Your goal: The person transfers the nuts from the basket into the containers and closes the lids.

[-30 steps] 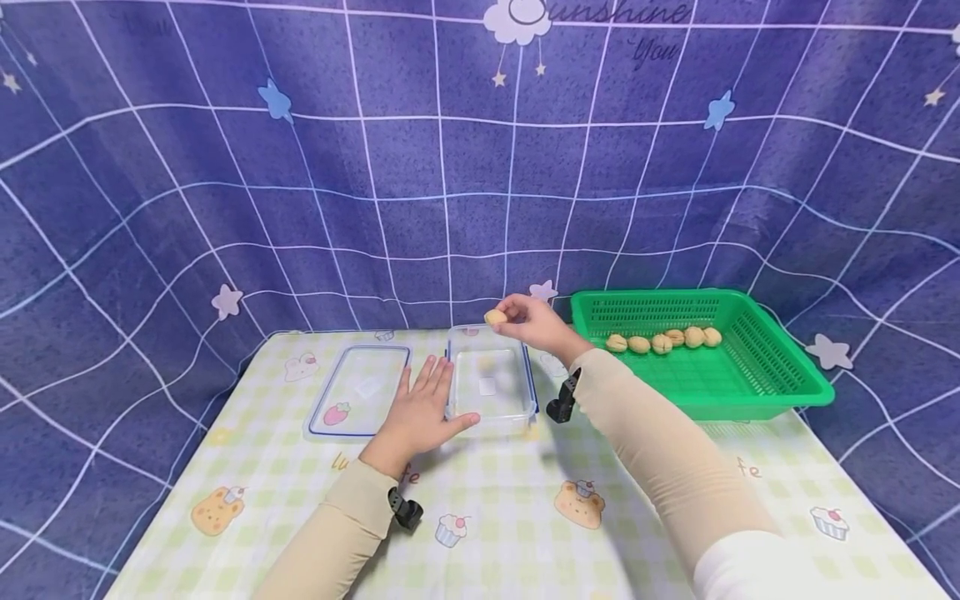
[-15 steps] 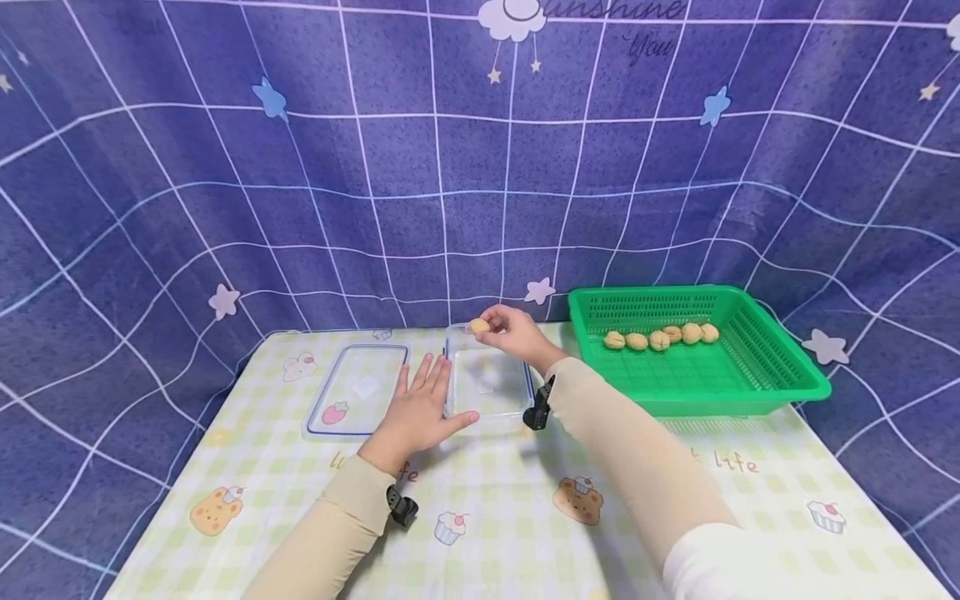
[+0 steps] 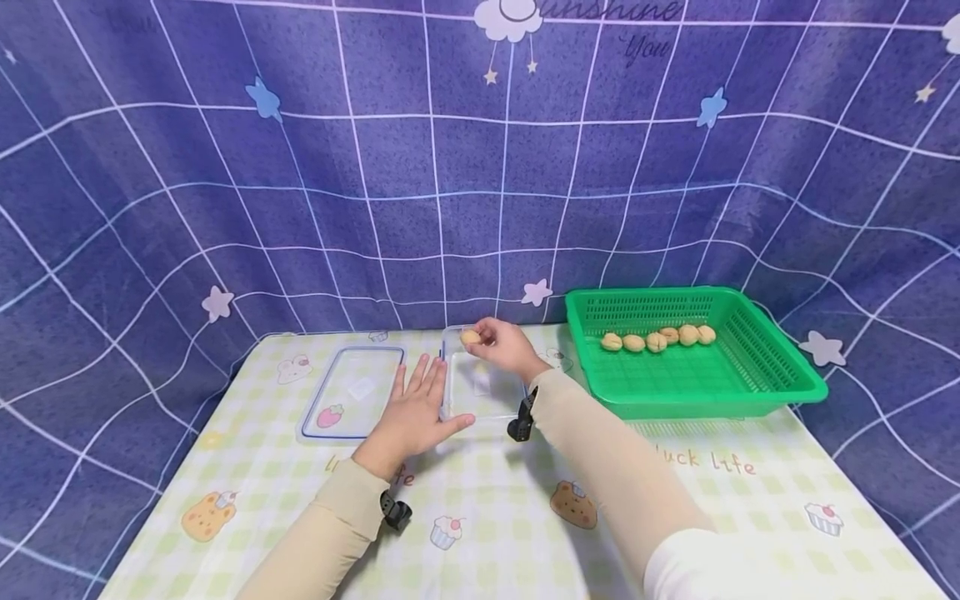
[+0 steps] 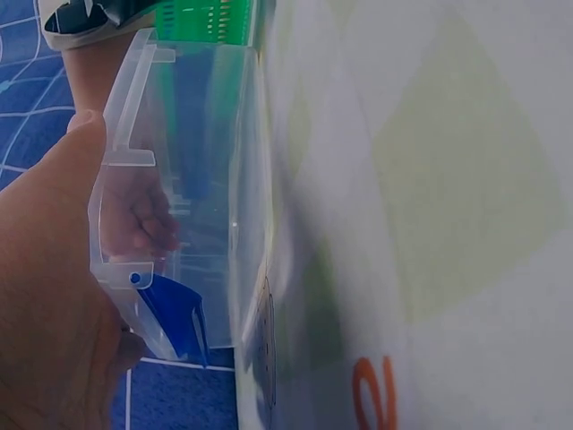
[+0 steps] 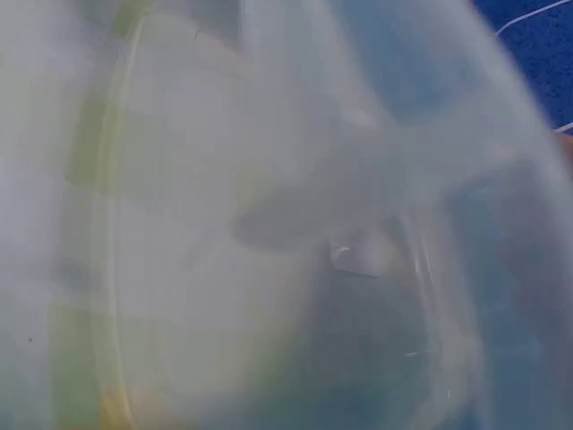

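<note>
- Walnut (image 3: 470, 337): tan, whole, pinched in the right hand (image 3: 504, 346) above the far end of the container.
- Container (image 3: 486, 405): clear, rectangular, lidless, upright on the table (image 3: 517, 521); a blue latch (image 4: 176, 315) hangs down its side. The left hand (image 3: 411, 423) rests against it, fingers and thumb spread.
- Six more walnuts (image 3: 656, 342): in a loose row inside the green basket (image 3: 705, 385).

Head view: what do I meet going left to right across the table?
Blue-lined lid → left hand → clear container → green basket. Right hand left out: it overlaps the container.
</note>
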A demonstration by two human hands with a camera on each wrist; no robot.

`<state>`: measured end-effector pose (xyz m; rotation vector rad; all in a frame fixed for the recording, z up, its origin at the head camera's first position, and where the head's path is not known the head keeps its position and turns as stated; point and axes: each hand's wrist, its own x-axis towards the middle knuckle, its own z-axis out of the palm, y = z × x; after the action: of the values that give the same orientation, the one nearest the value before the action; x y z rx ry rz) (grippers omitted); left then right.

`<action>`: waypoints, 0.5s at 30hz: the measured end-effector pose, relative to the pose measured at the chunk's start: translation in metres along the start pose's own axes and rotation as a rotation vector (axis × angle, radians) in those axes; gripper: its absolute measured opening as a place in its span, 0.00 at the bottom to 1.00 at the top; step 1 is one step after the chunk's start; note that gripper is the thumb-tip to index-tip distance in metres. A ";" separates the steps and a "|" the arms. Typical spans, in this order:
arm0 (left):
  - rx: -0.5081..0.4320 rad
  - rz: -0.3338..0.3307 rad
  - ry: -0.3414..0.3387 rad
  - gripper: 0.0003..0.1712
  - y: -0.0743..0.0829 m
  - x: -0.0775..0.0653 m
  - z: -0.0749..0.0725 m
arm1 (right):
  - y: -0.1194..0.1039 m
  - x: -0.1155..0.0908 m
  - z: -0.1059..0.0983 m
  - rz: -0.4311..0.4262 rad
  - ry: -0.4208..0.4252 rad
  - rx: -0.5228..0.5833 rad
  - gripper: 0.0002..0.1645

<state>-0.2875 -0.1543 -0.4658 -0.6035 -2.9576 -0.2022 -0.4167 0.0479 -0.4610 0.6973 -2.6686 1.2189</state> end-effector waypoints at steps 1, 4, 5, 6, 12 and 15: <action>-0.004 -0.001 0.003 0.62 0.000 -0.001 0.001 | 0.000 0.000 0.001 0.000 -0.004 -0.026 0.19; -0.002 -0.001 0.002 0.63 -0.001 -0.002 0.003 | -0.001 0.000 0.003 0.004 -0.025 -0.115 0.18; 0.002 0.002 0.004 0.63 -0.001 -0.002 0.004 | -0.001 0.000 0.004 0.006 -0.034 -0.150 0.18; 0.002 0.004 0.003 0.63 -0.001 -0.002 0.004 | -0.001 -0.001 0.004 0.009 -0.039 -0.177 0.18; 0.011 0.003 0.001 0.64 -0.002 0.000 0.005 | -0.007 -0.002 0.004 0.050 -0.046 -0.284 0.20; 0.013 0.004 0.003 0.64 -0.002 -0.001 0.004 | -0.009 -0.002 0.004 0.062 -0.048 -0.293 0.20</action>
<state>-0.2879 -0.1554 -0.4701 -0.6071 -2.9521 -0.1827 -0.4104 0.0408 -0.4578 0.6088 -2.8425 0.8057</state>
